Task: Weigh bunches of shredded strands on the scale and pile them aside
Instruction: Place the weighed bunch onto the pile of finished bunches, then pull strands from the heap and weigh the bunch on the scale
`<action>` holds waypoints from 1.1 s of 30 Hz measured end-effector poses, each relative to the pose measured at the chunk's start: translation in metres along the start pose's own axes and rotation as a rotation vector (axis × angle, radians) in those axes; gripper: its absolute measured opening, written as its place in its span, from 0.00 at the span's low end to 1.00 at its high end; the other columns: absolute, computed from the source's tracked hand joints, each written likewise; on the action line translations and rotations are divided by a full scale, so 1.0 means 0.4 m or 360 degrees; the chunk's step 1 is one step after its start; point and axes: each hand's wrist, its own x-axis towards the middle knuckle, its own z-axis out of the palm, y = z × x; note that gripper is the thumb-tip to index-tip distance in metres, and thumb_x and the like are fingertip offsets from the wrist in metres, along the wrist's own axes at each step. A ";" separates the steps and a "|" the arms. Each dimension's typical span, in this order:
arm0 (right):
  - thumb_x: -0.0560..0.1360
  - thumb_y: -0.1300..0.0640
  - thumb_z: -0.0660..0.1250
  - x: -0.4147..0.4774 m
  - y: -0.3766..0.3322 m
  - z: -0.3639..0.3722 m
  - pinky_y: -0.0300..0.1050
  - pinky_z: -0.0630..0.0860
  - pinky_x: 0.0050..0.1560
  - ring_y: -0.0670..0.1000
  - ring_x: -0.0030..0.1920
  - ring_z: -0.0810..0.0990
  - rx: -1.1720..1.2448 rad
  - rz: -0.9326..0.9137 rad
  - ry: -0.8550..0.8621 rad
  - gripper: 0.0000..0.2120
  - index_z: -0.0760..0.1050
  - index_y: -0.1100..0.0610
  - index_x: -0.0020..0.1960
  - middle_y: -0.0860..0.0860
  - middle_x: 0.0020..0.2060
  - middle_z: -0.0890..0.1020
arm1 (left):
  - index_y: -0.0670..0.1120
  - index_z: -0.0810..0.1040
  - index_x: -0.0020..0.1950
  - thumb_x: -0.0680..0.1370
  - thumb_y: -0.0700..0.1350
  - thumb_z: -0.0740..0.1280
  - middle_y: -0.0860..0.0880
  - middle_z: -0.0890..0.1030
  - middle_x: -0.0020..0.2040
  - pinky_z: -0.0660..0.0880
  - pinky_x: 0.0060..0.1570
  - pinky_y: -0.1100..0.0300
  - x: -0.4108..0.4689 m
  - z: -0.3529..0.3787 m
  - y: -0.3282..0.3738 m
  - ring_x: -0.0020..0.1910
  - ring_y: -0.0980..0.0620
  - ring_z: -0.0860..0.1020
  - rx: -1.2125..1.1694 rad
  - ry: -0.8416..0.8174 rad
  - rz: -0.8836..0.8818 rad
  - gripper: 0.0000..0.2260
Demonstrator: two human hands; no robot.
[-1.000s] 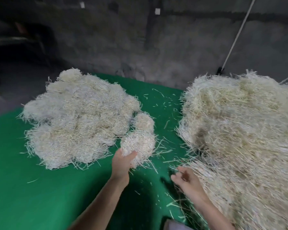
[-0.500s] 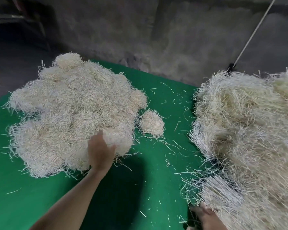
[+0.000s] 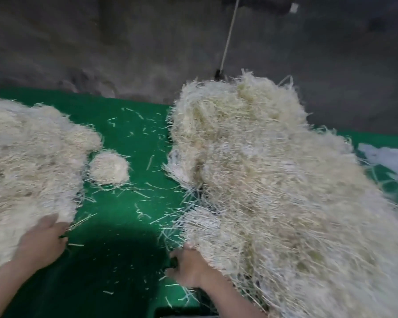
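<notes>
A flat pile of weighed shredded strands [image 3: 30, 166] covers the left of the green table [image 3: 129, 226]. One small round bunch [image 3: 109, 167] lies apart at that pile's right edge. My left hand [image 3: 41, 242] rests with relaxed fingers against the pile's near edge and holds nothing. On the right stands a tall heap of loose pale strands [image 3: 274, 180]. My right hand [image 3: 189, 265] is at the heap's near left edge, its fingers curled into the strands and partly hidden by them. I cannot make out a scale for certain.
Loose strands [image 3: 138, 125] lie scattered on the green surface between pile and heap. A white pole [image 3: 228, 35] leans on the grey wall behind the heap. A white patch [image 3: 386, 161] lies far right. A dark object's edge [image 3: 177, 312] shows at the bottom centre.
My left hand carried a bunch to the pile on the left, let it go, and drew back to the near edge. My right hand pushed into the heap. The view swung right.
</notes>
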 end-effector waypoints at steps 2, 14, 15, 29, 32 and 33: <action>0.77 0.55 0.60 -0.028 0.002 -0.021 0.54 0.74 0.60 0.57 0.56 0.77 0.0153 -0.0107 0.0065 0.15 0.72 0.62 0.60 0.59 0.56 0.77 | 0.35 0.80 0.56 0.70 0.32 0.68 0.34 0.76 0.61 0.70 0.61 0.42 0.003 0.007 0.010 0.61 0.35 0.72 -0.0100 0.0066 -0.0069 0.14; 0.73 0.52 0.67 -0.339 0.222 -0.188 0.51 0.67 0.67 0.46 0.63 0.69 0.0146 -0.0374 0.0765 0.23 0.67 0.46 0.67 0.47 0.67 0.71 | 0.42 0.84 0.47 0.74 0.36 0.70 0.43 0.84 0.48 0.66 0.59 0.40 -0.363 -0.296 0.488 0.52 0.38 0.79 -0.0538 0.0548 0.0499 0.05; 0.72 0.51 0.68 -0.361 0.265 -0.208 0.56 0.55 0.72 0.50 0.70 0.63 -0.0019 -0.0232 0.0844 0.26 0.66 0.44 0.68 0.47 0.70 0.66 | 0.42 0.84 0.47 0.73 0.35 0.70 0.43 0.84 0.49 0.67 0.60 0.39 -0.381 -0.306 0.535 0.52 0.39 0.79 -0.0615 0.0501 0.0555 0.06; 0.73 0.62 0.65 -0.477 0.662 -0.231 0.48 0.74 0.58 0.56 0.60 0.73 0.0001 0.0470 0.1215 0.28 0.62 0.50 0.70 0.58 0.67 0.67 | 0.54 0.79 0.51 0.76 0.39 0.68 0.61 0.78 0.48 0.70 0.41 0.80 -0.618 -0.417 1.033 0.39 0.71 0.74 -0.1278 0.0141 0.0898 0.09; 0.71 0.57 0.70 -0.498 0.609 -0.330 0.38 0.69 0.56 0.50 0.60 0.74 0.0399 0.0122 0.1548 0.28 0.65 0.52 0.69 0.51 0.64 0.72 | 0.56 0.77 0.52 0.74 0.41 0.70 0.60 0.79 0.48 0.77 0.45 0.68 -0.662 -0.441 1.105 0.39 0.67 0.76 -0.1555 0.0054 0.0809 0.12; 0.71 0.56 0.71 -0.511 0.582 -0.369 0.36 0.69 0.54 0.45 0.58 0.75 0.0586 -0.0010 0.1603 0.29 0.65 0.52 0.69 0.47 0.61 0.73 | 0.56 0.75 0.56 0.72 0.42 0.72 0.60 0.79 0.51 0.77 0.47 0.67 -0.672 -0.452 1.127 0.43 0.66 0.76 -0.1649 0.0029 0.0779 0.16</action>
